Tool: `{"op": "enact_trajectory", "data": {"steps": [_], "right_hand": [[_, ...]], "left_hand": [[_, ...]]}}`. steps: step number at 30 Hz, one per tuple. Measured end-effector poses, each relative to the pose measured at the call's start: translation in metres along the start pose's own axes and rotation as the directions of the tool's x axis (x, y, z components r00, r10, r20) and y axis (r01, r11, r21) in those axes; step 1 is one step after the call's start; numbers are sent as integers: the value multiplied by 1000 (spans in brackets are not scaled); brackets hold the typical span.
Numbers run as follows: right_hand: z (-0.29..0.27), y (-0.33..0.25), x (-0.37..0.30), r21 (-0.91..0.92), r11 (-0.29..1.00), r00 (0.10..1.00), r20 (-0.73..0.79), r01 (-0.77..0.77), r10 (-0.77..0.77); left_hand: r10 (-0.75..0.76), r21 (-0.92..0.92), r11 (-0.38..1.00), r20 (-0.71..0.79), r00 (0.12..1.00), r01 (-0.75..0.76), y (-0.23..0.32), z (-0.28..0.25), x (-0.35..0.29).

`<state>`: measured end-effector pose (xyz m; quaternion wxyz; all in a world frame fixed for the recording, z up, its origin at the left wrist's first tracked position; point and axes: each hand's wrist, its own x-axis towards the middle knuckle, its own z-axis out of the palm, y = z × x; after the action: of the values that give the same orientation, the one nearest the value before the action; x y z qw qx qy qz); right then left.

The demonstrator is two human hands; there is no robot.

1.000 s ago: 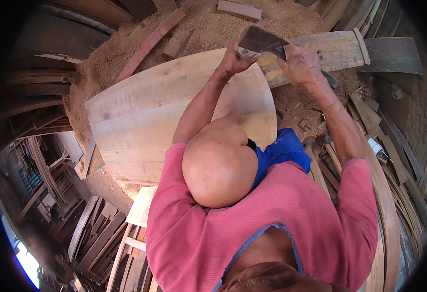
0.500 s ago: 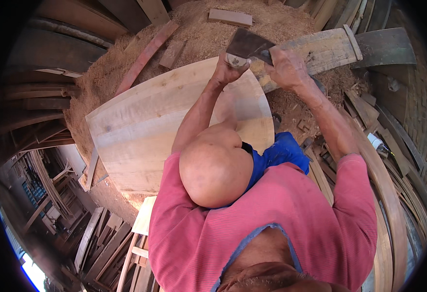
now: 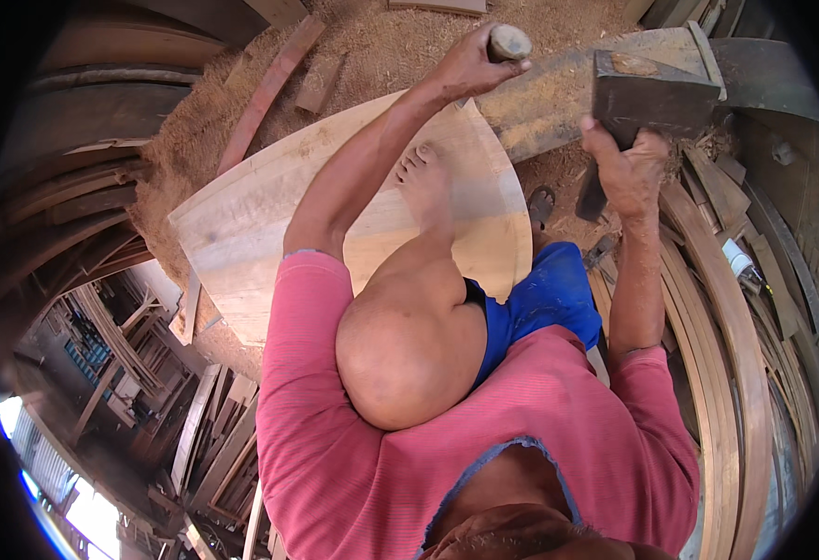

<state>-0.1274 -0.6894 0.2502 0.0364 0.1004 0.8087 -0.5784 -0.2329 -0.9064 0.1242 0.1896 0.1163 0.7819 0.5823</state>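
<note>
My left hand [image 3: 461, 73] is closed round a chisel [image 3: 509, 43], whose round wooden butt faces up. Most of its blade is hidden below my hand. To the right, a mallet [image 3: 657, 98] with a dark, blocky wooden head is raised in my right hand [image 3: 628, 170], fingers wrapped round its handle, the head apart from the chisel. Under my left forearm lies a broad, pale wooden panel [image 3: 269, 219] with a curved right end. My bare foot [image 3: 423, 187] rests on it. The chisel is over the panel's far right corner.
A sawdust-covered plank [image 3: 550, 103] lies beyond the panel's right end. Sawdust [image 3: 195, 131] covers the ground, with a reddish wood strip [image 3: 269, 93] on it. Long curved timbers [image 3: 736, 364] are stacked at right, and more boards [image 3: 83, 215] line the left.
The mallet has swung away from the chisel, to the right and up. My left hand has moved up and slightly right with the chisel. My foot shows more fully now.
</note>
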Motion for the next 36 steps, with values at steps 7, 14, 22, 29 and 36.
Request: {"op": "enact_trajectory", "data": {"steps": [7,14,22,29,36], "right_hand": [[-33,42,-4,125,987,987,-114,-99,113],[-54,56,4,203,977,963,-247,-60,110],[-72,62,23,278,960,938,-339,31,68],[-57,77,60,206,975,936,-351,83,-6],[-34,89,64,-57,988,971,-199,-144,130]], "left_hand": [[136,-78,989,120,983,-127,-8,21,52],[102,-4,995,206,973,-103,-31,31,64],[55,-68,997,279,959,-38,-45,43,65],[137,-94,990,385,913,-109,-81,63,82],[11,-164,986,278,961,36,-63,45,74]]}}
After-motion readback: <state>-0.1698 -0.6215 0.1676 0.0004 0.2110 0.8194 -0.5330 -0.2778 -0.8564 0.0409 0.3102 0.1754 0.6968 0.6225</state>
